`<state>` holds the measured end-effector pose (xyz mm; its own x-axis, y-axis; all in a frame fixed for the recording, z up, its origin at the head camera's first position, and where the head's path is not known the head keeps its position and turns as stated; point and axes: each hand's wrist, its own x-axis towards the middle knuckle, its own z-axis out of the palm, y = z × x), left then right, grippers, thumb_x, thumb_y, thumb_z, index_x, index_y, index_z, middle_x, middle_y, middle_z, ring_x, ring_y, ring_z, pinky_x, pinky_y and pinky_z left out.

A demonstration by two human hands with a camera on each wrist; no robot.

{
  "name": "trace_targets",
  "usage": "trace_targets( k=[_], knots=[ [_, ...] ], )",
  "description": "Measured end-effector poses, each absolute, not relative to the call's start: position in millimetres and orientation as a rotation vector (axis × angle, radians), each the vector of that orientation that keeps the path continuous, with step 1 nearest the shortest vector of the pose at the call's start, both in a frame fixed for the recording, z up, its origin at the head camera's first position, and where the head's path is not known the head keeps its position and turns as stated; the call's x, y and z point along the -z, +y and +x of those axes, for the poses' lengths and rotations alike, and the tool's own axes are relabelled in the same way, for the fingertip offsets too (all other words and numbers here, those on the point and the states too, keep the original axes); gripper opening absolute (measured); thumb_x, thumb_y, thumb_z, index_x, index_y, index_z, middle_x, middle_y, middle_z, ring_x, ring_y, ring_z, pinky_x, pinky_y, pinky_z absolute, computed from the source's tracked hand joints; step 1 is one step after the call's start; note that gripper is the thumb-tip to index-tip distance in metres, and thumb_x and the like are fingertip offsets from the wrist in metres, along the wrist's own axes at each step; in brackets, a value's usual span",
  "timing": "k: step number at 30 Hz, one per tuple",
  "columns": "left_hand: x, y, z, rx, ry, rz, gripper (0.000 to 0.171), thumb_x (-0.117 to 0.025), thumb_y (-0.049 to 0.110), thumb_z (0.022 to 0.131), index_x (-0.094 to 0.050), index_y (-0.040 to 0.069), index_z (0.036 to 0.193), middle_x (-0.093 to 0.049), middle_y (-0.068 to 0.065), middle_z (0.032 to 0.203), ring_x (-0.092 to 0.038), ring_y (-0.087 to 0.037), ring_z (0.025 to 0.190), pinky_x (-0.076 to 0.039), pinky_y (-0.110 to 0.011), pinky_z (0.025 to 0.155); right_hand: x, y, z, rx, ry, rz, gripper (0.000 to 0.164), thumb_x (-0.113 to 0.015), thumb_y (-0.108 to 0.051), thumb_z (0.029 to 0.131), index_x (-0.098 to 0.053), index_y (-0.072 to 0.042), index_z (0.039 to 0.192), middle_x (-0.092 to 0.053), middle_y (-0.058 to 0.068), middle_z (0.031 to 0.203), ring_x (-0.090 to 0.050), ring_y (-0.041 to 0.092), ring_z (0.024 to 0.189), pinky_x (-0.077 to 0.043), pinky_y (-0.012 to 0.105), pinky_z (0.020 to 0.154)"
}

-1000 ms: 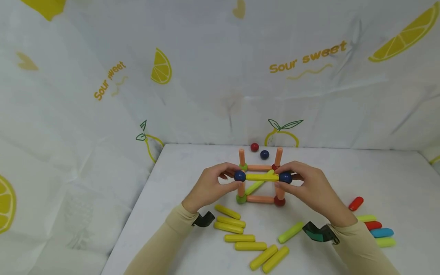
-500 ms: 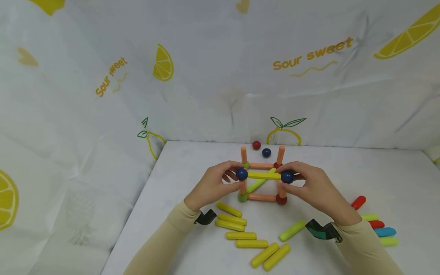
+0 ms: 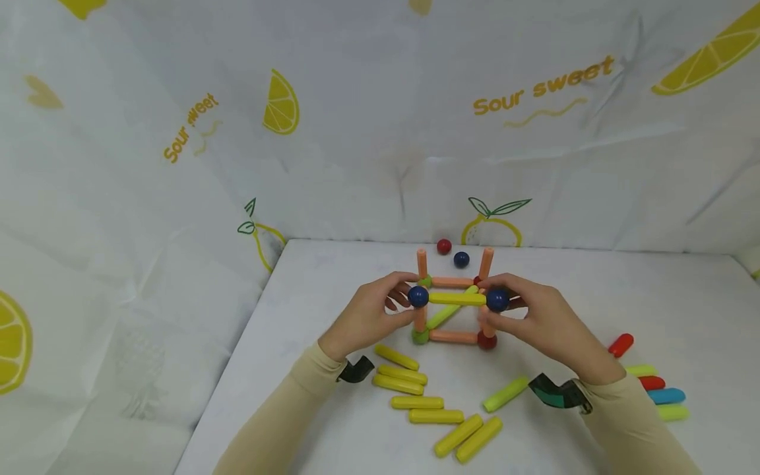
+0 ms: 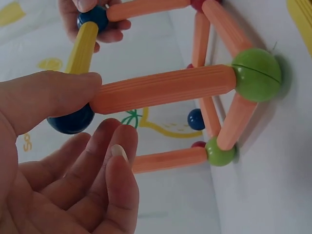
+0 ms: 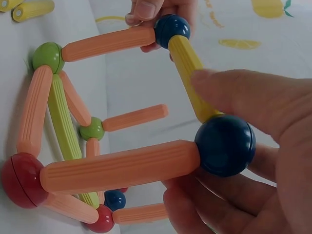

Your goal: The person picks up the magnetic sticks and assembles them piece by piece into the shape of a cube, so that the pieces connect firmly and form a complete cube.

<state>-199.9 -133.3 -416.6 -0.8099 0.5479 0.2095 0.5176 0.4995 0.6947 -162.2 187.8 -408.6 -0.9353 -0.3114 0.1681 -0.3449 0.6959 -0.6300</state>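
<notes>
An orange-rod frame [image 3: 452, 337] stands on the white table, jointed by green balls [image 4: 257, 74] and red balls [image 5: 24, 180]. A yellow-green rod [image 5: 66, 117] lies diagonally across its base. Two blue balls top the front uprights, and a yellow rod [image 3: 457, 299] spans between them. My left hand [image 3: 375, 310] holds the left blue ball [image 3: 418, 296], its thumb over the joint in the left wrist view. My right hand [image 3: 543, 320] grips the right blue ball [image 5: 225, 145], its thumb against the yellow rod. The two back uprights [image 3: 486, 264] have bare tops.
A loose red ball [image 3: 444, 247] and a loose blue ball [image 3: 461, 260] lie behind the frame. Several yellow rods [image 3: 436, 416] lie in front. One yellow-green rod [image 3: 506, 394] is nearer my right wrist. Red, blue and yellow-green pieces [image 3: 666, 396] lie at the right.
The camera view has shifted slightly, so the whole scene sits a little higher. Both hands keep their hold on the blue balls, and the frame looks the same.
</notes>
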Motion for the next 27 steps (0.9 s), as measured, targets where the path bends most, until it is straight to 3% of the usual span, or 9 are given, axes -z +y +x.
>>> trace_targets(
  k=[4, 7, 9, 12, 14, 17, 20, 24, 27],
  knots=[
    [414.2, -138.3, -200.6, -1.201, 2.683, 0.888, 0.06, -0.083, 0.018, 0.097, -0.058, 0.012, 0.151, -0.075, -0.004, 0.124, -0.074, -0.02, 0.108, -0.062, -0.039, 0.096, 404.3, 195.2, -159.9, -1.11, -2.858, 0.488, 0.053, -0.078, -0.045, 0.1, -0.064, -0.018, 0.142, -0.076, 0.006, 0.127, -0.074, 0.029, 0.112, -0.064, 0.046, 0.092],
    [419.3, -146.9, -197.7, -1.185, 2.667, 0.798, 0.06, -0.082, 0.022, 0.097, -0.058, 0.014, 0.152, -0.075, -0.007, 0.127, -0.072, -0.019, 0.11, -0.06, -0.041, 0.1, 402.3, 207.8, -154.8, -1.12, -2.822, 0.431, 0.049, -0.072, -0.041, 0.105, -0.061, -0.017, 0.147, -0.074, 0.009, 0.133, -0.073, 0.024, 0.114, -0.06, 0.027, 0.092],
    [425.0, -155.2, -192.8, -1.162, 2.657, 0.746, 0.054, -0.081, 0.023, 0.099, -0.062, 0.014, 0.149, -0.075, -0.007, 0.129, -0.071, -0.019, 0.112, -0.059, -0.041, 0.102, 402.3, 219.8, -149.5, -1.113, -2.792, 0.404, 0.044, -0.066, -0.037, 0.109, -0.061, -0.017, 0.148, -0.074, 0.009, 0.133, -0.071, 0.011, 0.112, -0.054, 0.013, 0.088],
    [434.2, -167.8, -184.4, -1.102, 2.652, 0.714, 0.04, -0.078, 0.024, 0.101, -0.072, 0.015, 0.139, -0.077, -0.004, 0.127, -0.07, -0.018, 0.113, -0.058, -0.041, 0.102, 406.5, 239.9, -140.4, -1.046, -2.777, 0.366, 0.035, -0.064, -0.032, 0.111, -0.066, -0.019, 0.143, -0.077, 0.007, 0.129, -0.067, -0.005, 0.103, -0.05, 0.006, 0.083],
    [438.6, -170.1, -179.8, -1.057, 2.653, 0.719, 0.031, -0.077, 0.024, 0.102, -0.077, 0.015, 0.132, -0.078, -0.001, 0.124, -0.07, -0.016, 0.113, -0.057, -0.041, 0.102, 410.8, 257.2, -131.2, -0.982, -2.819, 0.334, 0.031, -0.065, -0.033, 0.11, -0.068, -0.02, 0.138, -0.078, 0.007, 0.125, -0.067, -0.005, 0.101, -0.054, 0.011, 0.078],
    [439.7, -166.8, -172.8, -0.971, 2.669, 0.726, 0.024, -0.076, 0.023, 0.102, -0.081, 0.015, 0.123, -0.079, 0.003, 0.116, -0.069, -0.014, 0.107, -0.057, -0.036, 0.096, 421.6, 282.7, -114.6, -0.942, -2.905, 0.282, 0.03, -0.068, -0.033, 0.108, -0.07, -0.019, 0.134, -0.078, 0.009, 0.123, -0.071, 0.004, 0.09, -0.058, 0.023, 0.063],
    [436.1, -152.6, -161.5, -0.86, 2.666, 0.801, 0.021, -0.078, 0.024, 0.101, -0.082, 0.014, 0.119, -0.079, 0.003, 0.111, -0.068, -0.012, 0.099, -0.058, -0.03, 0.089, 433.3, 309.2, -99.7, -0.891, -2.946, 0.244, 0.028, -0.073, -0.029, 0.106, -0.071, -0.018, 0.131, -0.078, 0.009, 0.12, -0.071, 0.004, 0.086, -0.057, 0.025, 0.059],
    [434.2, -116.8, -145.7, -0.709, 2.58, 1.004, 0.024, -0.079, 0.03, 0.101, -0.082, 0.015, 0.119, -0.08, 0.006, 0.109, -0.067, -0.004, 0.093, -0.056, -0.02, 0.086, 444.7, 340.7, -86.1, -0.765, -2.978, 0.177, 0.031, -0.08, -0.022, 0.099, -0.073, -0.011, 0.127, -0.079, 0.013, 0.118, -0.076, 0.017, 0.091, -0.06, 0.023, 0.068],
    [439.8, -86.0, -140.6, -0.61, 2.52, 1.131, 0.026, -0.077, 0.035, 0.102, -0.081, 0.018, 0.121, -0.078, 0.01, 0.107, -0.065, 0.001, 0.092, -0.054, -0.015, 0.086, 448.9, 357.0, -77.9, -0.72, -3.047, 0.102, 0.037, -0.082, -0.022, 0.097, -0.072, -0.004, 0.127, -0.076, 0.023, 0.122, -0.075, 0.035, 0.094, -0.065, 0.034, 0.069]
  ],
)
